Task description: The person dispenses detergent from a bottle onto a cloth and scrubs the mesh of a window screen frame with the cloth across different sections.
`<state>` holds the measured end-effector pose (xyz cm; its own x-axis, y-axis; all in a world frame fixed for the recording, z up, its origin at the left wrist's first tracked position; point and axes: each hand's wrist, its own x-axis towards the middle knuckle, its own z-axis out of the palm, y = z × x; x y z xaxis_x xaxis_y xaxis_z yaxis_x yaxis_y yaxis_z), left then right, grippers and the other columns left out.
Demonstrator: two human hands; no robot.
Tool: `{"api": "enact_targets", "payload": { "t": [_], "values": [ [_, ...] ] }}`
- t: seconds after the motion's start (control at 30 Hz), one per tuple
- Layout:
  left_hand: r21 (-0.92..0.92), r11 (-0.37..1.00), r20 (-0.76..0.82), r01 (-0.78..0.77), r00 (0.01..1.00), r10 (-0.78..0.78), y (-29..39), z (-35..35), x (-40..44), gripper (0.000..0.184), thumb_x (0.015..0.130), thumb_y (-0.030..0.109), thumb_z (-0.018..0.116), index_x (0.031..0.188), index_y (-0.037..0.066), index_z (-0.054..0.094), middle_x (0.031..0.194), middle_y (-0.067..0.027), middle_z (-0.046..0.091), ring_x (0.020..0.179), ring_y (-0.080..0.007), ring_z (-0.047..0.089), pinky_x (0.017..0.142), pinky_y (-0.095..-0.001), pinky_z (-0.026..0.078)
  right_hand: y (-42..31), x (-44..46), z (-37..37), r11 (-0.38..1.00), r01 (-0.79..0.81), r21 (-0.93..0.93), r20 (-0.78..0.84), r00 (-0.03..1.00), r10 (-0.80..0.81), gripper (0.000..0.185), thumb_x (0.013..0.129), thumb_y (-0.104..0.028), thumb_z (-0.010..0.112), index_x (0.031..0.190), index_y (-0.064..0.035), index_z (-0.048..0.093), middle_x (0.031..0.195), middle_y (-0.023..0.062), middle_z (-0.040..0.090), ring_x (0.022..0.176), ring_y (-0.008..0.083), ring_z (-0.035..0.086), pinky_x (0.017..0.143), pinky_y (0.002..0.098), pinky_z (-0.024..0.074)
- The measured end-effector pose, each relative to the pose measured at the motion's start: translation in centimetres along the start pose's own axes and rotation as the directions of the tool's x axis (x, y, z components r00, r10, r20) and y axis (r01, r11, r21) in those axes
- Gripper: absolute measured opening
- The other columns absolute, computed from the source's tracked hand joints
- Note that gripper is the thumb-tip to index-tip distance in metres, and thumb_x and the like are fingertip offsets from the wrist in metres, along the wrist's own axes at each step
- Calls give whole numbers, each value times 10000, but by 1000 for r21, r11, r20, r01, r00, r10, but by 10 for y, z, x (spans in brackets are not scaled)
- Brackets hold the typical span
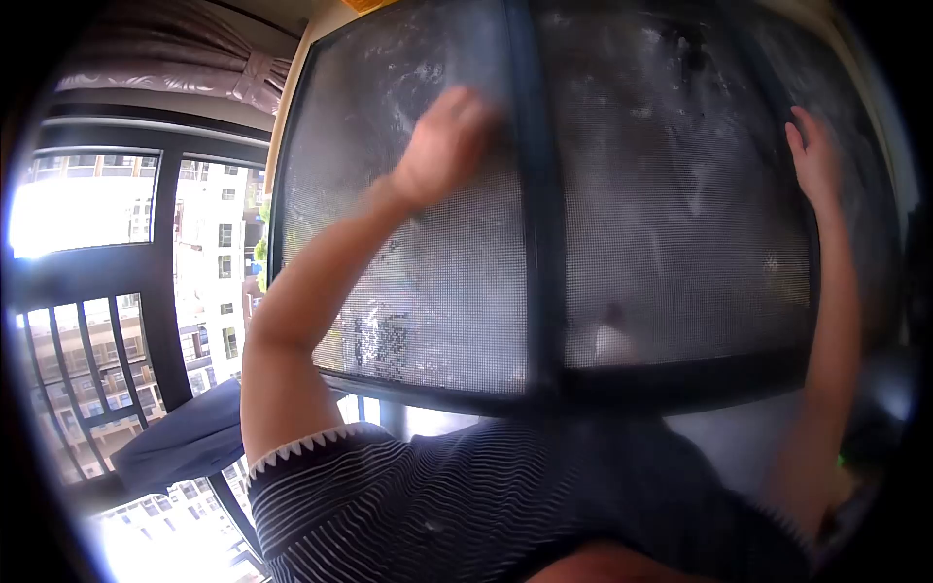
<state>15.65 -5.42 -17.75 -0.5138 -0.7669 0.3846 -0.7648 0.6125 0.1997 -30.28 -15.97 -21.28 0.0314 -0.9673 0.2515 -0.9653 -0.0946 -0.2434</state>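
Observation:
A wide mesh screen panel (466,277) in a dark frame fills the middle of the head view. Foamy whitish smears cover its upper part, and a dark bar (542,223) divides it. Over the left section is my left hand (449,141), its fingers curled inward and smeared by motion, so whether it holds anything is hidden. My right hand (814,151) lies at the right side, near another dark bar, with thumb and fingers apart and nothing visible between them. Whether either hand touches the mesh cannot be made out.
Large windows (167,257) with dark frames and railings stand at the left, buildings outside. A tied curtain (258,83) hangs at the upper left. Dark cloth (185,442) lies below the windows. A pale edge (288,107) runs along the screen's left side.

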Motion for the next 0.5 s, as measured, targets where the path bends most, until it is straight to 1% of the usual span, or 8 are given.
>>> {"api": "enact_targets", "payload": {
  "t": [0.1,0.13,0.23,0.27,0.33,0.37,0.43,0.5],
  "values": [
    [169,923,-168,345,933,-318,-101,31,60,182,790,121,488,949,76,563,929,-140,568,865,-347,547,737,-409,455,2,4,-3,999,-17,-45,63,998,20,348,862,-320,489,1162,-146,506,1051,109,556,833,249,556,748,333,436],
    [299,910,-278,287,939,-205,-145,45,69,197,793,136,479,960,74,563,935,-149,569,836,-357,557,736,-418,458,4,7,-2,999,1,-53,42,999,1,349,861,-324,489,1161,-146,507,1049,113,556,828,251,555,745,334,436],
    [258,805,-454,534,803,-387,-138,52,84,246,798,216,444,834,47,619,815,-192,614,781,-359,590,702,-442,465,6,5,-1,997,30,-71,31,999,-28,352,861,-332,488,1157,-145,511,1038,128,553,816,256,552,736,339,433],
    [357,747,-265,561,828,-495,-102,32,78,204,795,136,467,966,78,562,951,-152,569,837,-354,563,730,-418,464,3,5,-3,997,21,-68,45,999,-18,351,860,-334,487,1155,-144,513,1033,135,552,813,259,551,734,341,433],
    [298,841,-53,452,887,-458,-65,21,39,199,804,152,464,969,78,547,955,-165,558,781,-348,580,708,-420,476,0,4,-5,999,12,-50,39,999,-10,350,860,-334,487,1150,-142,516,1017,148,551,811,266,549,730,344,433],
    [253,880,0,402,909,-416,-18,2,16,170,798,123,488,952,83,550,883,-144,550,726,-312,588,620,-388,498,-1,2,-5,999,16,-36,21,1000,-16,348,859,-333,488,1147,-140,519,1007,153,551,810,269,549,727,345,433],
    [162,976,-58,143,989,-135,40,-18,-30,168,731,47,584,892,78,545,768,-77,499,608,-192,569,469,-289,497,-2,0,-4,998,14,-56,18,1000,-13,351,863,-343,476,1155,-152,512,1003,146,541,823,270,548,725,357,438],
    [136,990,55,29,998,-37,68,-38,-51,185,712,71,617,881,70,542,757,-59,496,571,-177,555,482,-286,506,1,4,-5,991,10,-133,51,999,-3,360,871,-365,450,1176,-178,495,1013,122,522,850,263,548,727,380,446]
  ]
}}
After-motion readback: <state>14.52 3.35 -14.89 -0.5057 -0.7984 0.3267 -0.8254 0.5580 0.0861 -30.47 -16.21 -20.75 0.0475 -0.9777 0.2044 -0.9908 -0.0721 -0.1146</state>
